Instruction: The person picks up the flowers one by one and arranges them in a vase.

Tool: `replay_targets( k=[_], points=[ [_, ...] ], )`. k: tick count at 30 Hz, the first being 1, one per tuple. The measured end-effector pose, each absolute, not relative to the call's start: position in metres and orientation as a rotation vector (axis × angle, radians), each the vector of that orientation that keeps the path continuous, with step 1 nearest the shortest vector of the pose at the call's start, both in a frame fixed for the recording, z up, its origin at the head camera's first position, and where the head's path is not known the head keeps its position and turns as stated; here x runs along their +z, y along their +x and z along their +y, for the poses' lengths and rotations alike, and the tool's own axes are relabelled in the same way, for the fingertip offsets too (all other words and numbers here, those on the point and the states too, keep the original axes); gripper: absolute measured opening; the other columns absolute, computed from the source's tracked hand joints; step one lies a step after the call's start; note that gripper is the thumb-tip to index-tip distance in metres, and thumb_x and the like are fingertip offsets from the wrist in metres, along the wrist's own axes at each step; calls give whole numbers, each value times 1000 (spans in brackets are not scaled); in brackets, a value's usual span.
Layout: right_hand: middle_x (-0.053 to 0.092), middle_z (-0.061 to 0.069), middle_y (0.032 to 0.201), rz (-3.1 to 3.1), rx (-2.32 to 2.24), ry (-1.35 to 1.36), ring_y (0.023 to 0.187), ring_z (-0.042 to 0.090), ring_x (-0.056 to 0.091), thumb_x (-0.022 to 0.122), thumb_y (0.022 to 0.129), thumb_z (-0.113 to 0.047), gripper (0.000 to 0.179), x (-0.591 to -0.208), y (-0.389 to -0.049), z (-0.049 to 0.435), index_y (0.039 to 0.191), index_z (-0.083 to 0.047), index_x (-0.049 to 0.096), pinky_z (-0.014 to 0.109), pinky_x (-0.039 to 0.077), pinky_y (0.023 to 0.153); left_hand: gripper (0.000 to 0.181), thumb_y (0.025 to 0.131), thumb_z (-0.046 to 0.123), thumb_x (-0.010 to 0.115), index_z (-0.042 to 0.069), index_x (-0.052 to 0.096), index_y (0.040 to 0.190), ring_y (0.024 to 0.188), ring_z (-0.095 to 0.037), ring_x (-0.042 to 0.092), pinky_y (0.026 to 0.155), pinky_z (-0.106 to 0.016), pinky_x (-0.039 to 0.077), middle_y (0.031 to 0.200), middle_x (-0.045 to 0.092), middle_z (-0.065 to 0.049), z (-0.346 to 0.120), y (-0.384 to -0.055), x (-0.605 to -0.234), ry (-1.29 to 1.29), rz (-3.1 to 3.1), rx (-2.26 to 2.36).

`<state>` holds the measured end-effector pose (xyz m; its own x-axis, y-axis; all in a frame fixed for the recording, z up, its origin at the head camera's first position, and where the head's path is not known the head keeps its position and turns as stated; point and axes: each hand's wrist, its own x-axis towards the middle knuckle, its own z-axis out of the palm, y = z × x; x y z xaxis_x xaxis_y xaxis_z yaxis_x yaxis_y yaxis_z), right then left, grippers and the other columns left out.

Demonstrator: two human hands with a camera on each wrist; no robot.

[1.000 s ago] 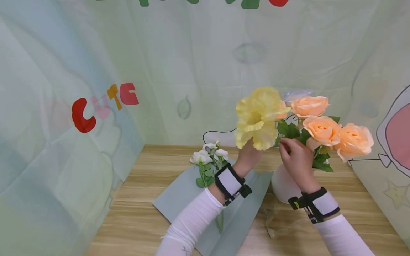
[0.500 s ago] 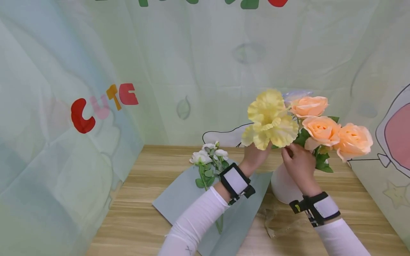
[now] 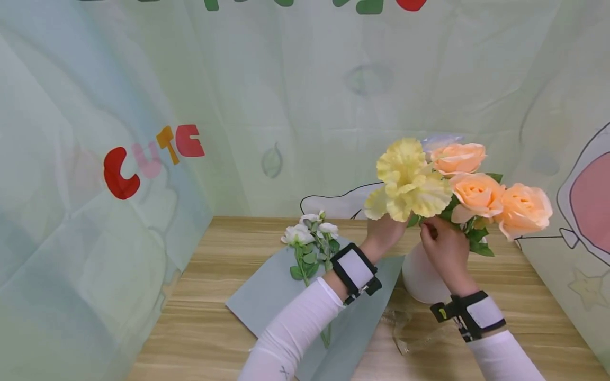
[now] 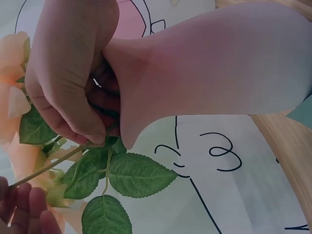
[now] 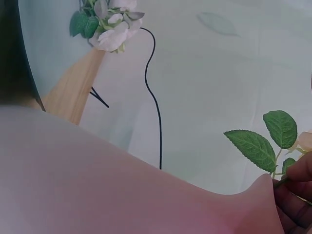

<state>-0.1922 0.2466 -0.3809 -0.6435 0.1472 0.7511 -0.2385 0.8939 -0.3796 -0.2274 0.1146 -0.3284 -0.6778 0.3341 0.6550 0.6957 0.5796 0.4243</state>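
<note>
A yellow ruffled flower point(image 3: 410, 182) moves with my left hand point(image 3: 385, 233), whose fingertips it hides in the head view. From the left wrist view, the left hand point(image 4: 73, 78) pinches a thin green stem point(image 4: 48, 166) beside serrated leaves point(image 4: 139, 173). That stem reaches the fingertips of my right hand point(image 4: 24, 207). In the head view, my right hand point(image 3: 445, 248) curls just above a white vase point(image 3: 421, 275), below peach roses point(image 3: 476, 193). The right wrist view shows its fingers point(image 5: 300, 175) pinching close to green leaves point(image 5: 253, 148). Which bloom the stem belongs to is hidden.
White flowers point(image 3: 300, 234) with green stems lie on grey-blue paper point(image 3: 267, 296) left of the vase. Clear crumpled plastic point(image 3: 402, 336) sits in front of the vase. A printed curtain point(image 3: 286, 106) closes off the wooden table point(image 3: 190, 296) behind and at both sides.
My left hand and the yellow flower have moved right, toward the roses, and the bloom has turned and overlaps their leaves. The right hand has shifted slightly down.
</note>
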Motion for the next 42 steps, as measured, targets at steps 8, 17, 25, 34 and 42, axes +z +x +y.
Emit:
replay_targets(
  k=[8,17,25,34,42],
  points=[
    [55,14,58,-2164,642,66,50,23,48,56,79,-5,11,-382,-193,246,73,3,60,32,32,47,26,90,29,46,15,52,111,101,-4,53,81,-12,41,102,59,5,123,-226,-330,-802,-2548,-792],
    [42,10,50,-2132,702,33,45,23,38,55,80,-8,21,-382,-193,248,62,0,49,29,25,45,22,89,27,50,12,54,105,96,-7,57,76,-15,44,96,60,3,132,-230,-342,-847,-2468,-767],
    [43,13,46,-2130,739,-18,47,29,45,58,80,-8,18,-381,-193,247,67,5,55,36,29,46,26,88,29,51,13,53,108,96,-6,57,75,-14,44,98,60,4,139,-232,-351,-827,-2515,-794],
    [51,19,52,-2168,676,-42,51,35,49,56,80,-6,18,-378,-193,246,67,6,55,43,33,48,24,87,26,51,13,53,107,91,-6,56,69,-11,42,95,59,4,143,-233,-356,-812,-2562,-962],
    [56,23,62,-2261,614,-77,56,39,54,56,80,-8,17,-377,-193,247,72,7,56,48,36,48,26,84,19,56,10,52,109,92,-7,55,72,-10,41,98,58,1,142,-234,-366,-798,-2576,-1097]
  ],
)
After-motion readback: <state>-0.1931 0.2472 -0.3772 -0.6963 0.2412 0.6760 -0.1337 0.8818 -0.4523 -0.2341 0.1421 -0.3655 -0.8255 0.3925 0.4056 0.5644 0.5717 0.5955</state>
